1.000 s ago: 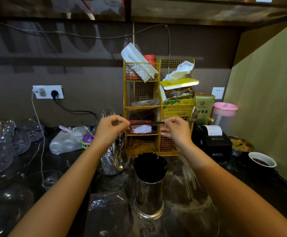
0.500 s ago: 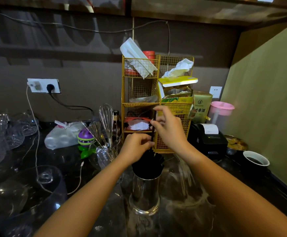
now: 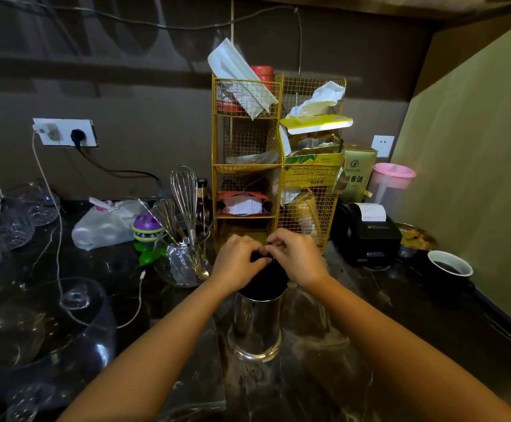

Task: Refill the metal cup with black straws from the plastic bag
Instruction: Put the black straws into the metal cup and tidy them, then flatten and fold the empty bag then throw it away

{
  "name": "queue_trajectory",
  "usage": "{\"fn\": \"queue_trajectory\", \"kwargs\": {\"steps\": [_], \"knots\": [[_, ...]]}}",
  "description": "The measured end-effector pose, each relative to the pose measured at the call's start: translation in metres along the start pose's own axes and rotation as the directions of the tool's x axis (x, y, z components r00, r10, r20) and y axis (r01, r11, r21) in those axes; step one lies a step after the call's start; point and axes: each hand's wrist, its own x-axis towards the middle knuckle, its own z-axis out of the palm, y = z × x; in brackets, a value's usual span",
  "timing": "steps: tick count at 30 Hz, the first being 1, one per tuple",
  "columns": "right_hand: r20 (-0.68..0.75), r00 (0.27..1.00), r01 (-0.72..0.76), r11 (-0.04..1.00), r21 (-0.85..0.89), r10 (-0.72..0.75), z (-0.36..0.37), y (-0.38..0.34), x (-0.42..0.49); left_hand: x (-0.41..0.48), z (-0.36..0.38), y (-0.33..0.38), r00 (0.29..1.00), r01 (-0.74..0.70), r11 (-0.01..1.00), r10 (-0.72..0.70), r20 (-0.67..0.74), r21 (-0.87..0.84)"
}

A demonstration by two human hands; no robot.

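Note:
A shiny metal cup (image 3: 255, 325) stands upright on the dark counter in the middle, packed with black straws (image 3: 263, 283) whose tops show above its rim. My left hand (image 3: 237, 261) and my right hand (image 3: 298, 258) meet directly over the cup, fingers curled and pinching the straw tops from both sides. The hands hide most of the bundle. A clear plastic bag (image 3: 306, 336) lies flat on the counter around and right of the cup, hard to make out.
A yellow wire rack (image 3: 275, 166) stands just behind the cup. A glass jar with a whisk (image 3: 184, 260) sits to its left, a black receipt printer (image 3: 366, 233) and a paper cup (image 3: 449, 267) to the right. Glassware (image 3: 34, 330) crowds the left.
Both hands came down from holding a straw level in front of the rack, tipped it upright, and now rest together on the straw tops in the cup. The camera moved closer.

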Motion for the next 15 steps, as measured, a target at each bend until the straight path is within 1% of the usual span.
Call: {"fn": "queue_trajectory", "kwargs": {"steps": [3,5,7,9,12,15], "knots": [[0.103,0.994,-0.015,0.999,-0.052,0.02,0.009,0.008,-0.004,-0.002,-0.001,-0.004,1.0,0.026,0.996,-0.026,-0.007,0.09],[0.172,0.984,-0.018,0.995,-0.099,0.035,0.011,0.012,-0.005,-0.004,-0.001,-0.006,0.999,0.025,0.991,-0.029,0.028,0.129],[0.209,0.977,-0.018,0.992,-0.128,0.045,0.011,0.014,-0.005,-0.006,0.0,-0.008,0.998,0.023,0.99,-0.031,0.057,0.14],[0.225,0.973,-0.016,0.991,-0.136,0.047,0.01,0.014,-0.005,-0.007,-0.001,-0.008,0.997,0.024,0.992,-0.032,0.063,0.125],[0.204,0.978,-0.013,0.992,-0.126,0.039,0.006,0.007,-0.002,-0.006,-0.007,-0.007,0.998,0.013,0.993,-0.02,0.06,0.118],[0.194,0.981,0.034,0.99,-0.136,-0.007,-0.001,-0.008,0.005,-0.006,-0.02,-0.01,1.0,0.015,0.992,-0.015,-0.001,0.129]]}}
